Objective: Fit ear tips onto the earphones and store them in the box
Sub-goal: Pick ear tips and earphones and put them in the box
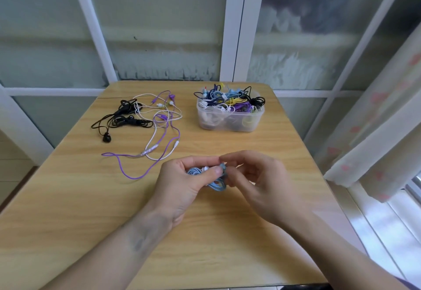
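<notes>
A coiled light-blue earphone (218,185) sits between my two hands above the middle of the table. My left hand (186,182) grips the coil, thumb over its top. My right hand (255,180) pinches a small part at the earbud end (222,167); my fingers hide it, so I cannot tell if it is an ear tip. A clear plastic box (230,123) at the back right is heaped with earphones of many colours. Loose black earphones (124,118), white earphones (152,139) and purple earphones (141,169) lie tangled at the back left.
The wooden table (91,198) stands against frosted glass panels with white frames. A pale curtain (373,130) hangs at the right, close to the table's right edge.
</notes>
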### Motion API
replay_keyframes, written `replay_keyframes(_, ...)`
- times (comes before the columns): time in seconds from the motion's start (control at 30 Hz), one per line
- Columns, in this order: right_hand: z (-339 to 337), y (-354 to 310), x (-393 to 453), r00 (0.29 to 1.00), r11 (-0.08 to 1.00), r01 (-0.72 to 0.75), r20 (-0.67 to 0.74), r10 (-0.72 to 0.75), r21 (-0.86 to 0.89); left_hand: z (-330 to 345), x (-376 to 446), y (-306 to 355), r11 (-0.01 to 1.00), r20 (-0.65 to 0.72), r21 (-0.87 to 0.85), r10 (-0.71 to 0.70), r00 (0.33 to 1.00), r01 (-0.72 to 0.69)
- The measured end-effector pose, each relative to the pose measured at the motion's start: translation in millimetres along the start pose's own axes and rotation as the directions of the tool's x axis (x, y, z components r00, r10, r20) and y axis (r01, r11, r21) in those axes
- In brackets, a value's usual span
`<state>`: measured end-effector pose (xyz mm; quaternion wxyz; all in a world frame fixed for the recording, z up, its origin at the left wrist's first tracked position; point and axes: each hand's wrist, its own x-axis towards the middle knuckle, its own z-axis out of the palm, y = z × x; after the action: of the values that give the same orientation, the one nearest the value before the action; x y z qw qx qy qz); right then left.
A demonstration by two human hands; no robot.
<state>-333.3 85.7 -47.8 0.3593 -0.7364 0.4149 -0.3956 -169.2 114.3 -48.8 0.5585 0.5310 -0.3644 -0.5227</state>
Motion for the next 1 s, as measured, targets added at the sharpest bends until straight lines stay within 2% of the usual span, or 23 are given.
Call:
replay_keyframes(0.1, 5, -1, -2, 1.0, 0.999, -0.029, -0.009, 0.029, 0.023, -1, -2, -1, 0.992, -0.049, 0.101, 0.076, 0.996, -0.071)
replay_keyframes(0.2, 4, 1, -1, 0.999, 0.997, -0.05, 0.0, 0.05, 0.053, -1, -2, -3, 0.984, -0.064, 0.164, 0.08, 0.995, -0.069)
replay_keyframes(0.37, 0, 4, 2, 0.998, 0.996, -0.034, -0.049, 0.038, 0.081, 0, -3, 0, 0.965, 0.036, 0.252, 0.071, 0.997, -0.077)
replay_keyframes(0.43, 1, 4, 3, 0.997, 0.999, 0.014, -0.074, -0.01, 0.047, 1, -3, 0, 0.982, 0.063, 0.183, 0.045, 0.997, -0.056)
replay_keyframes(0.53, 1, 2, 6, 0.991, 0.996, 0.094, -0.101, -0.092, 0.009, -1, -2, 3, 0.996, 0.124, -0.034, -0.075, 0.99, 0.079)
replay_keyframes(0.63, -4, 2, 10, 0.99, 0.993, 0.11, -0.091, -0.106, 0.038, -2, -2, 6, 0.975, 0.157, -0.14, -0.152, 0.976, 0.174)
replay_keyframes(0.83, -10, 5, 12, 0.989, 0.989, 0.138, 0.037, -0.14, 0.044, 1, 0, 2, 0.963, 0.181, -0.135, -0.208, 0.961, 0.233)
replay_keyframes(0.93, -22, 6, 15, 0.997, 0.996, 0.026, 0.073, -0.033, 0.088, 1, 2, 1, 0.969, 0.167, -0.127, -0.188, 0.968, 0.21)
replay_keyframes(1.0, -34, 11, 20, 0.999, 0.999, -0.045, 0.016, 0.045, -0.014, 0, 4, 1, 0.981, 0.128, -0.093, -0.158, 0.979, 0.17)
